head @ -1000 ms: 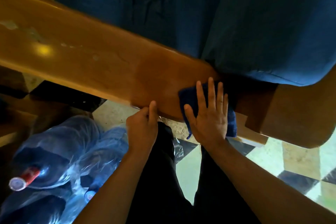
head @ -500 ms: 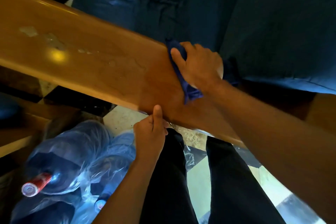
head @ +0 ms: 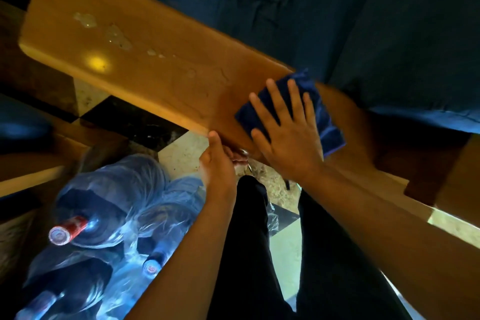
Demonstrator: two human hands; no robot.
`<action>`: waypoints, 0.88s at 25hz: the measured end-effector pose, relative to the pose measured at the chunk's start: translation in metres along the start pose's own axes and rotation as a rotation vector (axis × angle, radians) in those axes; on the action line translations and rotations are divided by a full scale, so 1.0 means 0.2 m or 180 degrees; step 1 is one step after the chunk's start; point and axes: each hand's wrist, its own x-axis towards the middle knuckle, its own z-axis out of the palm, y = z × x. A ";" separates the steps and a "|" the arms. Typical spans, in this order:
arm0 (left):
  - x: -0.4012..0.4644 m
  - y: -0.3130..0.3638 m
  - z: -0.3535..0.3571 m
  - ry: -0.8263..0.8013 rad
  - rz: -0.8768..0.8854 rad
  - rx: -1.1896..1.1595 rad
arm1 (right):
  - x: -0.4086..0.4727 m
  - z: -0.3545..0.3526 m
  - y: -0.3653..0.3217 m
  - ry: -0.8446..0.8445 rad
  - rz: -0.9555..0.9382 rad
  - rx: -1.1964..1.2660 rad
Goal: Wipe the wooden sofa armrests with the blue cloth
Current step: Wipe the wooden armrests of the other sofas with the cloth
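Armrest running left to right, cushion behind it, cloth on its right part under the right hand, left hand at its near edge, water bottles on floor lower left.

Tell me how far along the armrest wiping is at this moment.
Partly done. The right hand presses the blue cloth flat on the wooden armrest near the sofa cushion, and the wood beside it looks darker, as if just wiped. The left hand grips the near edge. Pale smudges toward the far end are untouched. No other armrest is in view.
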 end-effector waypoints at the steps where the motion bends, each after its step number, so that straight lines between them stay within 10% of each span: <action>1: 0.00 0.01 0.00 0.0022 -0.0054 -0.0006 | -0.09 0.04 -0.03 -0.0068 -0.0058 -0.0071; 11: 0.11 0.19 -0.09 -0.0340 -0.1046 -0.1414 | 0.28 -0.05 -0.08 0.0322 0.1219 -0.0183; 17: 0.15 0.17 -0.14 -0.0637 -0.1281 -0.1928 | 0.94 -0.17 0.07 -0.1001 0.1116 0.1186; 22: 0.20 0.15 -0.20 -0.0645 -0.1457 -0.2348 | 0.43 -0.05 -0.06 0.0284 0.0157 -0.0007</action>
